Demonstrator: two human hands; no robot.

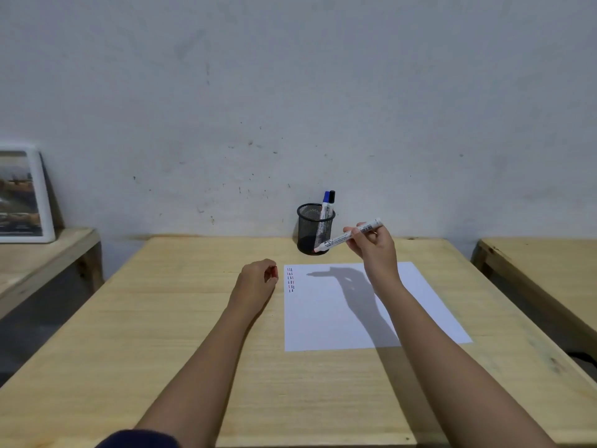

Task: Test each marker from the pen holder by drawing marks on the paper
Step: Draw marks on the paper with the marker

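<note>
White marker (349, 235) — uncapped, red-tipped

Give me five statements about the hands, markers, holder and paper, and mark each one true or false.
1. The right hand holds an uncapped marker above the table. True.
2. The holder is empty. False: two capped markers stand in it.
3. The paper bears short marks near its top left corner. True.
4. The left hand rests on the paper. False: it lies on the table beside it, closed on a red cap.
5. The held marker's tip touches the paper. False: it is in the air before the holder.
</note>
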